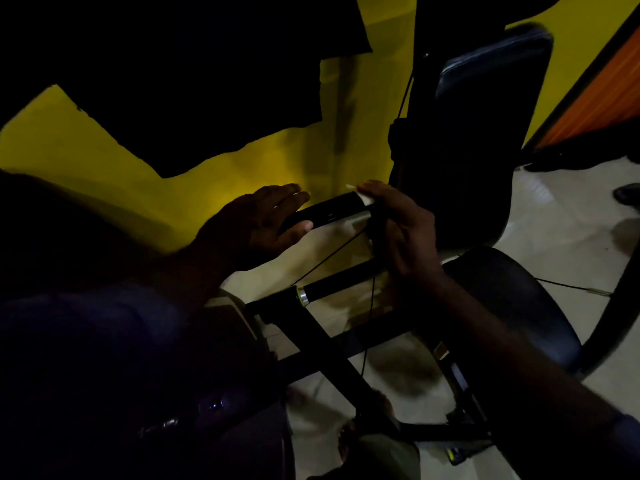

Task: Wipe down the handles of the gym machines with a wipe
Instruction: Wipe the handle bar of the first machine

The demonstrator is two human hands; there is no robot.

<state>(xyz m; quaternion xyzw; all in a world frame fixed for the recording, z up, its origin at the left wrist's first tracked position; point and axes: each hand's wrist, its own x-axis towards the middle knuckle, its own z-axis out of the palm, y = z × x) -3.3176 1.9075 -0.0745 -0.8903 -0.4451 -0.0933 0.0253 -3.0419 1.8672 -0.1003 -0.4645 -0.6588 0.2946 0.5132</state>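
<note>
A black handle grip [330, 208] runs between my two hands in dim light. My left hand [258, 223] wraps its left end, thumb under the bar and fingers over the top. My right hand [398, 226] is closed over the right end with a white wipe [363, 199] pressed under its fingers; only a small corner of the wipe shows. A second black handle [341, 281] with a silver collar [302, 295] lies lower, below my right hand, touched by neither hand.
The machine's dark padded backrest [485, 116] and round seat [512, 299] stand to the right. Black frame bars [332, 351] and a thin cable [367, 327] cross below the handles. A yellow wall [86, 143] is behind, pale tiled floor [561, 216] to the right.
</note>
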